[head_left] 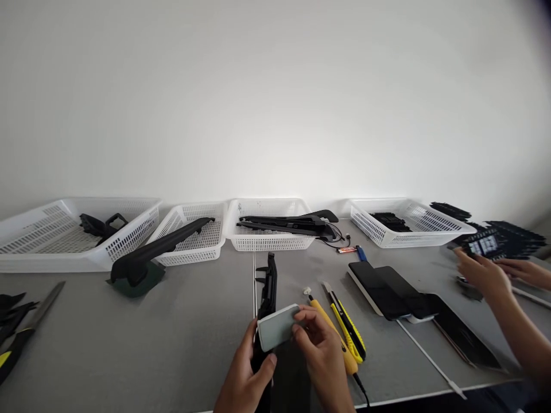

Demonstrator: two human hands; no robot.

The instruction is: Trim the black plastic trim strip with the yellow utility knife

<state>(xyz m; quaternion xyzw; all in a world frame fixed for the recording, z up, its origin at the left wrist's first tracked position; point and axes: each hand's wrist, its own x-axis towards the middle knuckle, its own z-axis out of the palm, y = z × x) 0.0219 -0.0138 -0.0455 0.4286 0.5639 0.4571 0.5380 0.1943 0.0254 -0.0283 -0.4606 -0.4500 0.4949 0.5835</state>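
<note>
In the head view, my left hand [247,370] is closed around a long black plastic part [268,289] that points away from me. My right hand [322,353] pinches a flat, pale grey rectangular block [278,328] by its right end. The block lies over the black part, its left edge close to my left fingers; whether it presses on the part I cannot tell. Just right of my right hand are a corded tool with an orange handle [340,338] and a yellow snap-off utility knife [349,327].
White baskets [206,252] line the wall, some holding black parts. A curved black part [159,249] leans on one. A knife [43,310] lies left. Phones [379,289] and a white cable [430,358] lie right, near a co-worker's hands [486,275] holding a black part.
</note>
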